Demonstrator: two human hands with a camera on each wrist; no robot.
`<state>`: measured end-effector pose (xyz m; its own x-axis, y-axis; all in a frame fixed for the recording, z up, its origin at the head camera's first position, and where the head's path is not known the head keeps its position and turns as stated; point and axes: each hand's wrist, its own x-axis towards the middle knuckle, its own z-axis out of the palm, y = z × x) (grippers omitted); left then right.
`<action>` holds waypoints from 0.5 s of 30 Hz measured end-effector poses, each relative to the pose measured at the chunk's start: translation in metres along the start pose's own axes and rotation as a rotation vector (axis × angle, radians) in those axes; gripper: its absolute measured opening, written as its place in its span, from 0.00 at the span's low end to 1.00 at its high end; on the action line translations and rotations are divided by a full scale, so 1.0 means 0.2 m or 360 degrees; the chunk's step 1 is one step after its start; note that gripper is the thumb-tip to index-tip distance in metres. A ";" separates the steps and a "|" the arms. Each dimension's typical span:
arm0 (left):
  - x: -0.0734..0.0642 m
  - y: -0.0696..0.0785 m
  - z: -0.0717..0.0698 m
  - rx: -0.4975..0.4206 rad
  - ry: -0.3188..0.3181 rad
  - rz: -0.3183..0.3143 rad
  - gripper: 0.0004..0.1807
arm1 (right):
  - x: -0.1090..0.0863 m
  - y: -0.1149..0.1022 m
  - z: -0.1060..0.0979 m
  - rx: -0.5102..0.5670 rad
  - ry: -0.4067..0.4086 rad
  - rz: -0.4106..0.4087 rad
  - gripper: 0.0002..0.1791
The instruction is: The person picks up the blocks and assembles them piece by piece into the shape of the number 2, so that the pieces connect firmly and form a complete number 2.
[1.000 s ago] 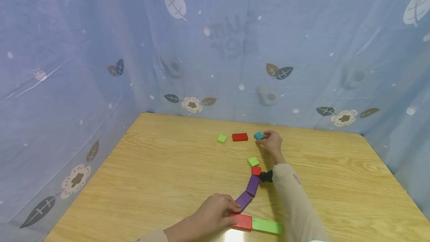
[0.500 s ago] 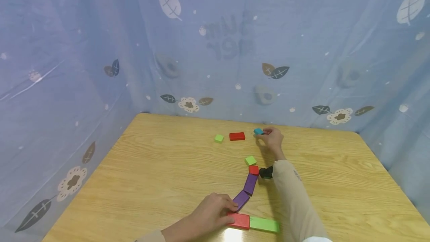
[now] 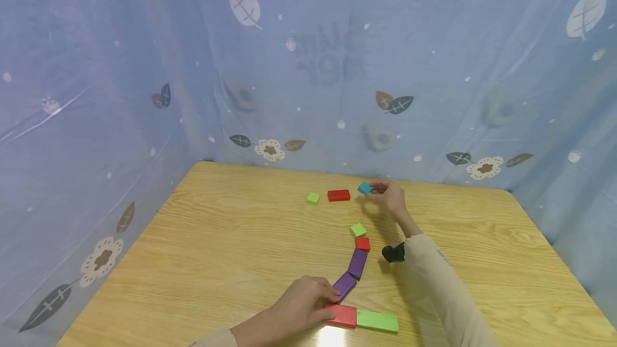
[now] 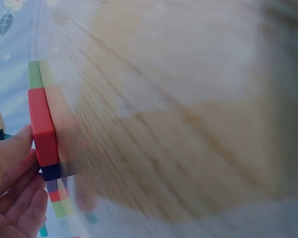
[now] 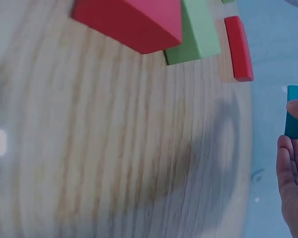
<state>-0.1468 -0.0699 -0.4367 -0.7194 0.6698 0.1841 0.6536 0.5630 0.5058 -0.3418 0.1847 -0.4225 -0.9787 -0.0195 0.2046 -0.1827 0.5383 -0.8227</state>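
R hand (image 3: pixel 388 196) pinches blue blk (image 3: pixel 365 188) btwn thumb & fingers nr tbl's (image 3: pixel 241 218) far edge, just R of farthest red blk (image 3: pixel 339 195). L hand (image 3: pixel 305 301): thumb on nearest red blk (image 3: pixel 343 316), fingertips on nearest purple blk (image 3: pixel 345 285); can't tell if gripping.

Head view: bright, even, soft light, apparently from above and slightly right. White glare patch on table (image 3: pixel 241 229) at bottom edge; faint soft shadow left of right sleeve (image 3: pixel 448 293). Pale sheen streak on curtain (image 3: pixel 308 74) at left. Mostly sharp.

Left wrist view: dimmer, hazy. Table glossy, nearby grain smeared; red block (image 4: pixel 43 124) mirrored there faintly. Right edge dark, out of focus.

Right wrist view: muted, bluish. Broad blurry shadow across wood; small glare at left edge; table rim bowed by lens.
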 end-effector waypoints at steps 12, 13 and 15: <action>0.00 -0.01 0.01 0.0004 -0.0007 0.0001 0.13 | -0.06 -0.03 0.02 0.0092 -0.0165 -0.0123 0.18; 0.00 -0.01 0.01 0.0003 -0.0005 0.0001 0.13 | -0.07 -0.03 0.02 0.0097 -0.0183 -0.0128 0.18; 0.00 -0.01 0.01 0.0003 -0.0007 -0.0005 0.13 | -0.07 -0.05 0.03 0.0103 -0.0218 -0.0143 0.18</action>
<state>-0.1475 -0.0685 -0.4394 -0.7203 0.6701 0.1792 0.6519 0.5658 0.5049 -0.3259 0.1754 -0.4205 -0.9610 -0.1817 0.2083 -0.2712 0.4740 -0.8377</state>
